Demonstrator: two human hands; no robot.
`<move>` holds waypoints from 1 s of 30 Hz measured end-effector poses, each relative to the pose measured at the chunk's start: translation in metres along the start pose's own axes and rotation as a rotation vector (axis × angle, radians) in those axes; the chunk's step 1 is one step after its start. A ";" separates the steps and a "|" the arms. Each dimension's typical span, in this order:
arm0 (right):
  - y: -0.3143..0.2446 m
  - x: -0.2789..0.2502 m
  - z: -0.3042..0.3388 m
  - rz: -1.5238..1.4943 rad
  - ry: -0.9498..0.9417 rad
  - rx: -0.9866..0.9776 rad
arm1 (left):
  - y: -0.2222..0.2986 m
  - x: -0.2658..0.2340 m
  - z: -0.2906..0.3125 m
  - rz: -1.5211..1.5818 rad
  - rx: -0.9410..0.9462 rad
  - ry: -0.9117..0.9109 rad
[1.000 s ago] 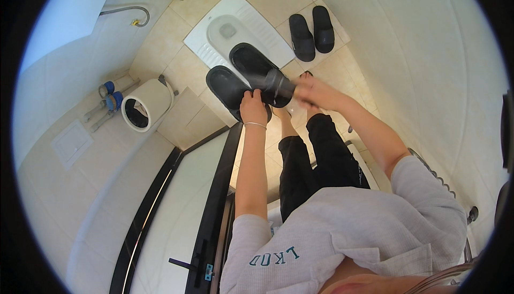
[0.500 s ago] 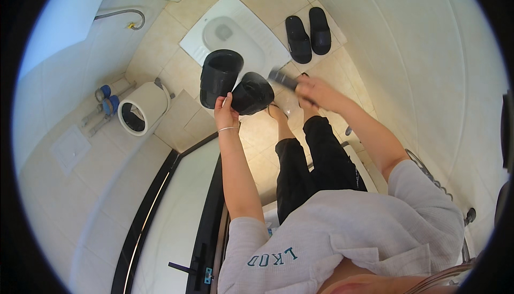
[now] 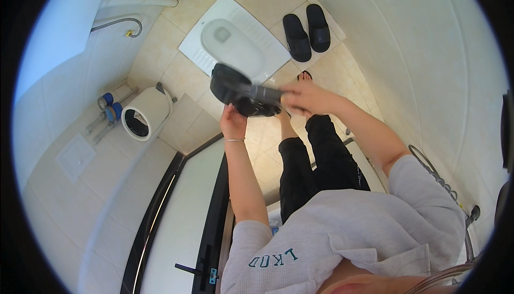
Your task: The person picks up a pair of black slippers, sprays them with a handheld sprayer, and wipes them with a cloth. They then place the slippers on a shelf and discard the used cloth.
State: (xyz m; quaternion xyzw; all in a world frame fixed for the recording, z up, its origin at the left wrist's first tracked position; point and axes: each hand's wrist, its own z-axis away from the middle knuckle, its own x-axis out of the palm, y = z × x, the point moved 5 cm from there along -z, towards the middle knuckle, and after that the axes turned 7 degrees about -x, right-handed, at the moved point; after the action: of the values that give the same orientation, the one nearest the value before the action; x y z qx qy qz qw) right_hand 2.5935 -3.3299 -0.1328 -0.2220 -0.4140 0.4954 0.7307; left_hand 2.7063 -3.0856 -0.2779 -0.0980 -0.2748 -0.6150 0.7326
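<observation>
My left hand (image 3: 233, 122) grips a pair of black slide slippers (image 3: 229, 82) by their near edges, with the fingers closed on them. One slipper is tilted up at the left; the other (image 3: 257, 107) lies lower and to the right, partly covered. My right hand (image 3: 306, 100) is wrapped round a dark grey brush (image 3: 266, 95), smeared by motion. It lies across the right-hand slipper, its far end reaching toward the left one. Whether its working side touches the slippers I cannot tell. The pair hangs above the tiled floor, in front of the squat toilet.
A white squat toilet (image 3: 187, 46) is set in the floor ahead. Another pair of black slides (image 3: 297, 38) lies to its right. At the left are a white cylindrical bin (image 3: 155, 106), wall pipes with blue meters (image 3: 113, 112) and a black-framed door (image 3: 214, 197).
My right hand has moved left, bringing the brush from beside the slippers to across them. The slippers have tilted and shifted slightly down and right in my left hand.
</observation>
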 end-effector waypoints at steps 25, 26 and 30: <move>0.040 0.045 0.038 0.241 -0.125 0.139 | -0.028 0.012 0.039 0.146 0.097 -0.097; 0.032 0.031 0.036 0.257 0.103 0.014 | -0.023 0.013 0.034 0.145 0.110 -0.093; 0.020 0.059 0.035 0.282 -0.324 -0.147 | -0.017 0.011 0.033 0.132 0.133 -0.067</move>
State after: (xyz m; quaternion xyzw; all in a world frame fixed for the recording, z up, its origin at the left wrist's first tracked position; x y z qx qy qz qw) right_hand 2.5635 -3.2714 -0.1057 -0.2477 -0.5260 0.5904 0.5598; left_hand 2.6821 -3.0823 -0.2481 -0.0877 -0.3323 -0.5420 0.7668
